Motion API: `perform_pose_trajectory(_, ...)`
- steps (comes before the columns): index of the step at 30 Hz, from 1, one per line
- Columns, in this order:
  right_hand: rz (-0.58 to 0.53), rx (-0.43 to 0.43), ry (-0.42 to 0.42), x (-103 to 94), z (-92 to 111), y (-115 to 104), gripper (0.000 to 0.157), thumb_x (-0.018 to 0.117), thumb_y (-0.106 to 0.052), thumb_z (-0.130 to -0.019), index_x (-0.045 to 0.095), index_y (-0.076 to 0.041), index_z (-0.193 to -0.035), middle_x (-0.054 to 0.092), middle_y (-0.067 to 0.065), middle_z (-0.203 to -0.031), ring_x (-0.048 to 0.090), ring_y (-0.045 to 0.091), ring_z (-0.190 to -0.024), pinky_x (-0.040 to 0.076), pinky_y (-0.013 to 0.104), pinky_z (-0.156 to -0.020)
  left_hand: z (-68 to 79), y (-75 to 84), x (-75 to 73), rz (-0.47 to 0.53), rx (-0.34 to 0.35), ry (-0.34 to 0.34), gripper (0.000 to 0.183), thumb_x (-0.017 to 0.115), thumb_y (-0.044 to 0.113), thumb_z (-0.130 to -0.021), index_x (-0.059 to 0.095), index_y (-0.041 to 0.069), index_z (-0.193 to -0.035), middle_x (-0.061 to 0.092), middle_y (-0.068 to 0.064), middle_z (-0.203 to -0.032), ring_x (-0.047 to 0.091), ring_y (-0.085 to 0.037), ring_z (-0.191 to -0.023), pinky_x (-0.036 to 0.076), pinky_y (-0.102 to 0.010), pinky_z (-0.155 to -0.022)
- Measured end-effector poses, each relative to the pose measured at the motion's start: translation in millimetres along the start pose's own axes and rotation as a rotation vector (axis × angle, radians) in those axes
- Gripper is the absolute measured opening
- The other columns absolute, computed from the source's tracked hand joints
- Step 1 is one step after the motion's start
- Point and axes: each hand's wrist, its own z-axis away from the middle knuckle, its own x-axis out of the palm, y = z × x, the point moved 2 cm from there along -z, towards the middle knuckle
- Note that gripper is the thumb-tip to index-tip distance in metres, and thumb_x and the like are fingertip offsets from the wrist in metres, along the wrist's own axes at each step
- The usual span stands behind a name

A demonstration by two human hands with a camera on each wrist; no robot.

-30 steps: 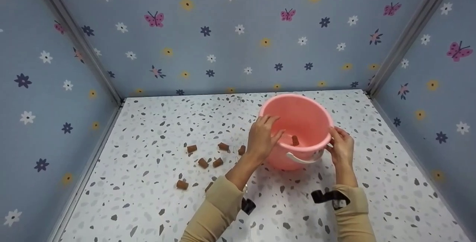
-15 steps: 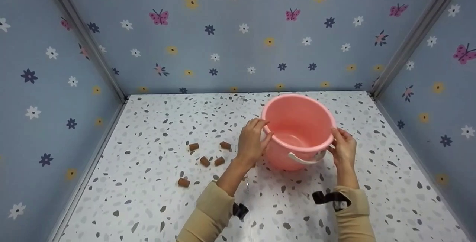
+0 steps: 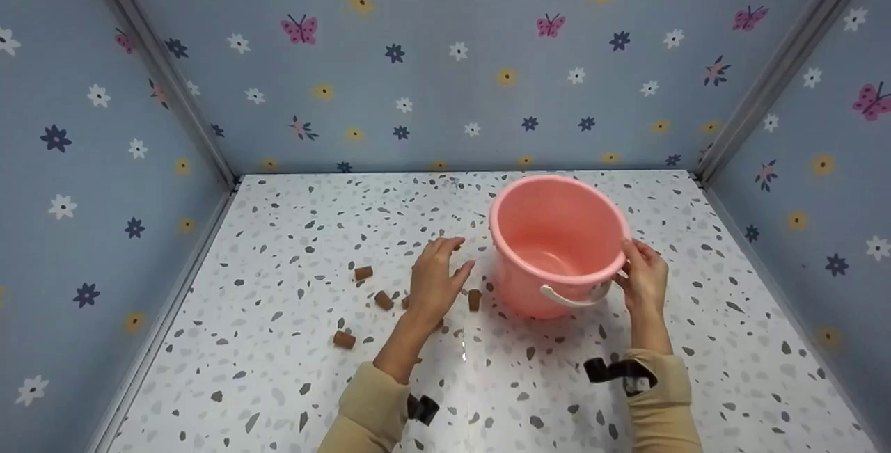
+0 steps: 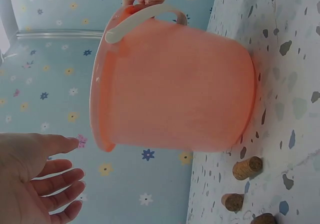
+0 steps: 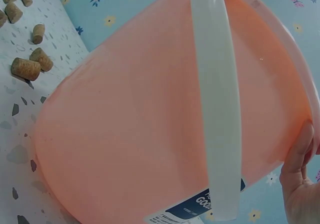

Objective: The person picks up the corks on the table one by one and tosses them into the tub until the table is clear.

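A pink plastic bucket stands upright at the right of the work surface, its white handle hanging toward me. My right hand pinches the bucket's right rim, thumb on one side and fingers on the other, as the right wrist view also shows at the bucket. To the left of the bucket is my left hand, fingers spread and apart from it, above the surface. Brown corks lie below and around that hand: one cork beside the bucket, another cork farther left. Inside the bucket, the near bottom is hidden.
More corks are scattered on the white speckled surface, with a single cork nearer to me. Blue flowered panels enclose the back and both sides. A printed label is on the bucket's wall.
My left hand has let go of the bucket's left rim and moved left over the corks. A cork visible inside the bucket earlier no longer shows. My right hand stays at the rim.
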Motion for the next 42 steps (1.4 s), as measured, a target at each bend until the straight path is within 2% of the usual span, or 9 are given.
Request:
perform_pose_trajectory(11, -0.034, -0.026, 0.005, -1.2, -1.1, 1.2, 0.022, 0.06, -0.013, -0.086, 0.051, -0.003, -0.104, 0.06, 0.006, -0.086, 0.062, 0.015, -0.069, 0.05, 0.023, -0.052, 25.4, -29.5, -0.1, 0.017, -0.125, -0.074, 0.036, 0.069, 0.017, -0.079, 0.058, -0.001, -0.109, 0.058, -0.01, -0.099, 0.055, -0.024, -0.089, 0.046, -0.035, -0.075)
perform_pose_trajectory(16, -0.014, -0.013, 0.009, -0.6, 0.6, 0.4, 0.023, 0.06, -0.014, -0.087, 0.051, -0.003, -0.105, 0.06, 0.006, -0.088, 0.062, 0.015, -0.072, 0.05, 0.023, -0.054, 37.9, -42.1, 2.0, 0.014, -0.142, -0.076, 0.036, 0.071, 0.014, -0.078, 0.058, -0.001, -0.107, 0.056, -0.008, -0.094, 0.054, -0.023, -0.088, 0.045, -0.035, -0.074)
perform_pose_trajectory(22, -0.008, 0.002, 0.009, -0.2, 1.1, -0.1, 0.024, 0.06, -0.015, -0.087, 0.051, -0.003, -0.105, 0.059, 0.007, -0.089, 0.062, 0.016, -0.072, 0.05, 0.022, -0.055, 51.3, -55.0, 4.1, 0.017, -0.172, -0.085, 0.037, 0.07, 0.015, -0.078, 0.058, 0.0, -0.109, 0.055, -0.012, -0.103, 0.054, -0.025, -0.092, 0.045, -0.036, -0.078)
perform_pose_trajectory(28, 0.006, 0.001, 0.012, 0.3, 3.5, -0.6, 0.027, 0.06, -0.017, -0.087, 0.05, -0.003, -0.107, 0.059, 0.007, -0.092, 0.062, 0.015, -0.074, 0.05, 0.022, -0.055, 67.1, -68.7, 5.2, 0.029, -0.211, -0.123, 0.037, 0.069, 0.015, -0.079, 0.056, -0.001, -0.111, 0.054, -0.014, -0.104, 0.053, -0.027, -0.093, 0.044, -0.038, -0.081)
perform_pose_trajectory(32, 0.024, -0.015, 0.013, -3.9, -5.6, 5.6, 0.041, 0.062, -0.019, -0.086, 0.048, 0.002, -0.118, 0.059, 0.007, -0.094, 0.062, 0.016, -0.076, 0.051, 0.024, -0.059, 78.8, -78.3, 5.8, 0.036, -0.226, -0.122, 0.039, 0.069, 0.015, -0.079, 0.056, -0.002, -0.111, 0.053, -0.015, -0.105, 0.052, -0.029, -0.099, 0.042, -0.04, -0.085)
perform_pose_trajectory(35, -0.014, -0.046, -0.02, -14.2, -26.4, 18.3, 0.047, 0.066, -0.019, -0.083, 0.049, 0.004, -0.12, 0.06, 0.009, -0.094, 0.062, 0.017, -0.076, 0.052, 0.027, -0.06, 85.4, -84.4, 6.0, 0.037, -0.231, -0.128, 0.04, 0.069, 0.014, -0.079, 0.054, -0.002, -0.113, 0.052, -0.015, -0.108, 0.051, -0.03, -0.102, 0.041, -0.041, -0.086)
perform_pose_trajectory(39, -0.065, -0.076, -0.067, -22.3, -40.4, 27.3, 0.044, 0.07, -0.019, -0.079, 0.053, 0.002, -0.114, 0.06, 0.01, -0.093, 0.063, 0.018, -0.074, 0.052, 0.029, -0.057, 92.0, -93.0, 5.2, 0.053, -0.22, -0.126, 0.043, 0.069, 0.014, -0.079, 0.053, -0.004, -0.115, 0.052, -0.014, -0.108, 0.051, -0.029, -0.1, 0.042, -0.04, -0.085)
perform_pose_trajectory(42, -0.017, -0.085, -0.036, -15.7, -28.3, 20.7, 0.046, 0.067, -0.021, -0.082, 0.05, 0.003, -0.117, 0.059, 0.009, -0.095, 0.063, 0.017, -0.075, 0.052, 0.027, -0.058, 96.9, -99.9, 4.8, 0.067, -0.221, -0.127, 0.044, 0.07, 0.015, -0.079, 0.053, -0.005, -0.114, 0.053, -0.014, -0.107, 0.051, -0.029, -0.1, 0.042, -0.041, -0.085)
